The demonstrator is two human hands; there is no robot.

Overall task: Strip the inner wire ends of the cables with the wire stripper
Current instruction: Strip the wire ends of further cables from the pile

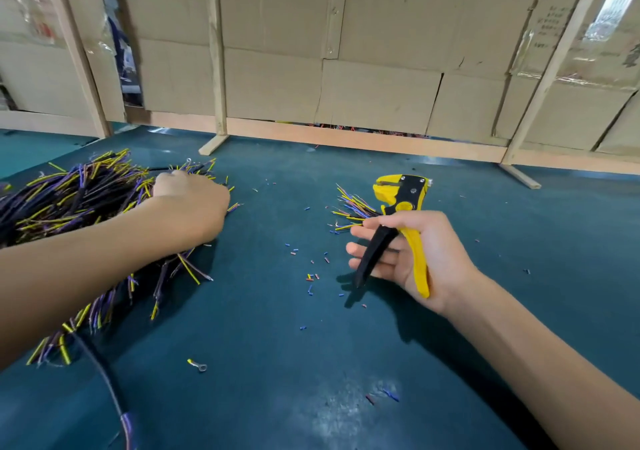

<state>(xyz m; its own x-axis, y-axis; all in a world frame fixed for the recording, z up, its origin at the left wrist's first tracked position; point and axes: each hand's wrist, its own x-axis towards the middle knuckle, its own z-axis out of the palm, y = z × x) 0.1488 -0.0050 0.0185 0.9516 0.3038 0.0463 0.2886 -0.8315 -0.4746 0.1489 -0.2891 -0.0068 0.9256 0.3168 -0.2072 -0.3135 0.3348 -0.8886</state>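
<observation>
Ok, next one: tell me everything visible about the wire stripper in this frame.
The yellow and black plastic-handled wire stripper lies in the person's right hand, off the dark green table. Its head, with small silver screws, points away from the person, above a small bundle of cables. The yellow handle rests across the palm; the black handle lies over the fingers, which curl only loosely. The handles are spread apart. The grip looks relaxed.

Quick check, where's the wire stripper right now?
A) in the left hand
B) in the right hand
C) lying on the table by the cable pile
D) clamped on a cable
B: the right hand holds the yellow and black wire stripper by its handles above the table, nothing visibly in its head, while the left hand rests on the big cable pile.
</observation>
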